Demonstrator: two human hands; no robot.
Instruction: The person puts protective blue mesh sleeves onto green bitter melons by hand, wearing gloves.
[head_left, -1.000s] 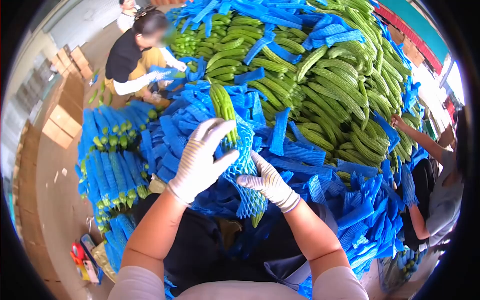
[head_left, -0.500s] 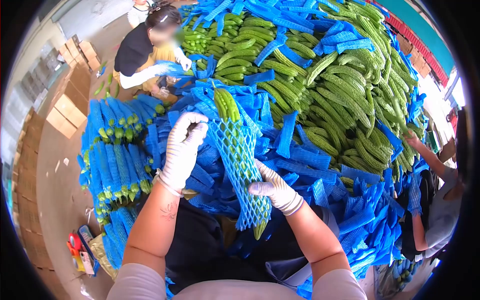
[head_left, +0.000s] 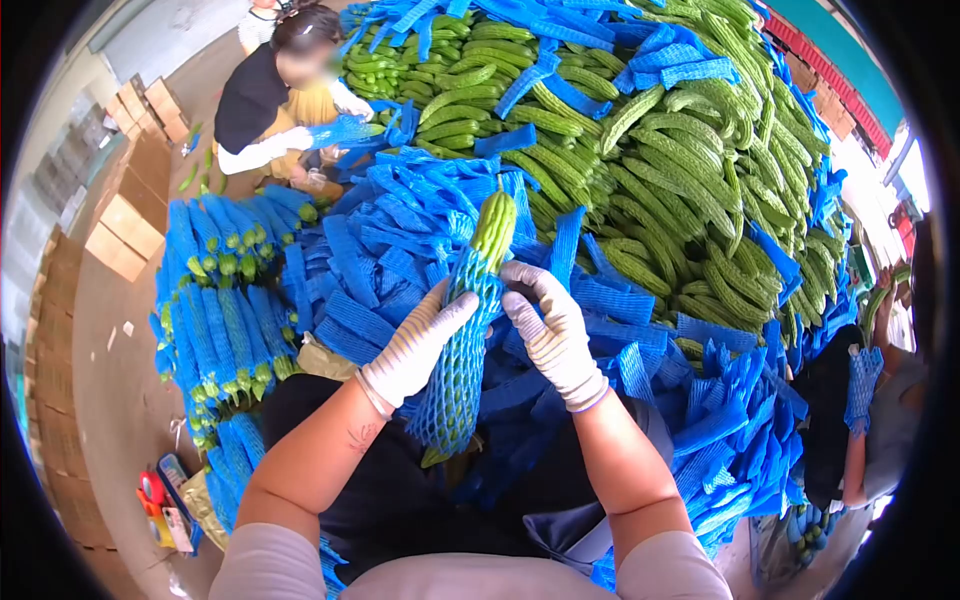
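A long, bumpy green bitter gourd (head_left: 493,230) stands tilted in front of me, its upper end bare. Around its lower part fits a blue foam net sleeve (head_left: 452,390), and a green tip sticks out at the bottom. My left hand (head_left: 425,345), in a striped white glove, is closed round the sleeved gourd from the left. On the other side my gloved right hand (head_left: 555,340) has its thumb and fingers curled at the sleeve's upper edge, pinching it. Flat blue sleeves (head_left: 360,250) lie heaped just beyond my hands.
A large pile of bare bitter gourds (head_left: 680,180) rises ahead and to the right. Sleeved gourds (head_left: 225,330) are stacked at left. Scissors (head_left: 152,488) lie low at left near cardboard boxes (head_left: 130,225). One co-worker (head_left: 255,100) sits far left, another (head_left: 890,420) at right.
My left hand has moved from the sleeve's opening down to the gourd's side. My right hand has risen to the sleeve's top edge. The sleeve now fits closer round the gourd.
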